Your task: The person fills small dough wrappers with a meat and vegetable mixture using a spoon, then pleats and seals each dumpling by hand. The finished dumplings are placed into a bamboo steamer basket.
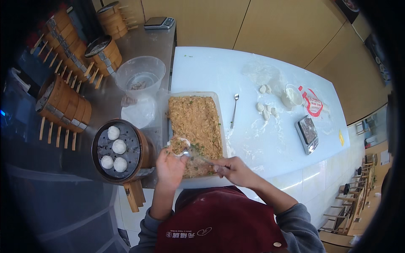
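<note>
A round dough wrapper with minced filling (pixel 179 146) rests in my left hand (pixel 171 166), over the near left corner of a tub. Between the fingers of my right hand (pixel 232 170) is a metal spoon (pixel 187 153), its bowl at the edge of the filling. The plastic tub (pixel 223 139) holds a large mass of minced filling (pixel 194 121) flecked with green. Left of my left hand, several white filled buns (pixel 119 146) sit in a round bamboo steamer (pixel 144 148) with a dark perforated liner.
More bamboo steamers (pixel 65 101) stand stacked at the left. A clear plastic bowl (pixel 140 74) is behind the tub. On the white board lie a second spoon (pixel 234 110), dough pieces (pixel 266 110), a cup of flour (pixel 291 95), a printed bag (pixel 314 102) and a digital scale (pixel 307 134).
</note>
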Available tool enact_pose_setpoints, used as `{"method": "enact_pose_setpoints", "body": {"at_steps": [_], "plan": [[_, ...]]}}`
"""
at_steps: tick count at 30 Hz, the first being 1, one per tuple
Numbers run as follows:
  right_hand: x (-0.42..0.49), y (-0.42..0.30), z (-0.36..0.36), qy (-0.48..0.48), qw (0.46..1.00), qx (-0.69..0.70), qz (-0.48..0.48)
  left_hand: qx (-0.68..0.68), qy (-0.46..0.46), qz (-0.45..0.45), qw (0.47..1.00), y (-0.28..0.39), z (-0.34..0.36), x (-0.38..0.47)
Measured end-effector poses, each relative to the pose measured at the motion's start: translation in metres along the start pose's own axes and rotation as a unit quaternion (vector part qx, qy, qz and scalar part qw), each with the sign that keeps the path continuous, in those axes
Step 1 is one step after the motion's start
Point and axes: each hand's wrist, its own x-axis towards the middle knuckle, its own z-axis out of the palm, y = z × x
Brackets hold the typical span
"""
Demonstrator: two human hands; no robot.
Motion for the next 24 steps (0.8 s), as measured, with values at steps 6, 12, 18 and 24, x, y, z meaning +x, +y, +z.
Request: {"method": "enact_pose_setpoints", "body": {"at_steps": [6, 12, 18, 24], "plan": [[-0.002, -0.012, 0.003, -0.038, 0.961, 0.247, 0.121, 0.27, 0.023, 0.096, 0.958, -0.016, 0.018, -0.003], [0.003, -0.022, -0.015, 0.119, 0.978, 0.165, 0.04, 0.207, 0.052, 0.109, 0.971, -0.004, 0.03, 0.001], [0.012, -0.006, 0.002, 0.184, 0.942, -0.235, -0.153, 0.146, 0.069, 0.071, 0.984, -0.004, 0.031, 0.0], [0.008, -0.004, 0.009, 0.168, 0.944, -0.23, -0.169, 0.188, 0.087, 0.112, 0.972, -0.008, 0.036, -0.004]]}}
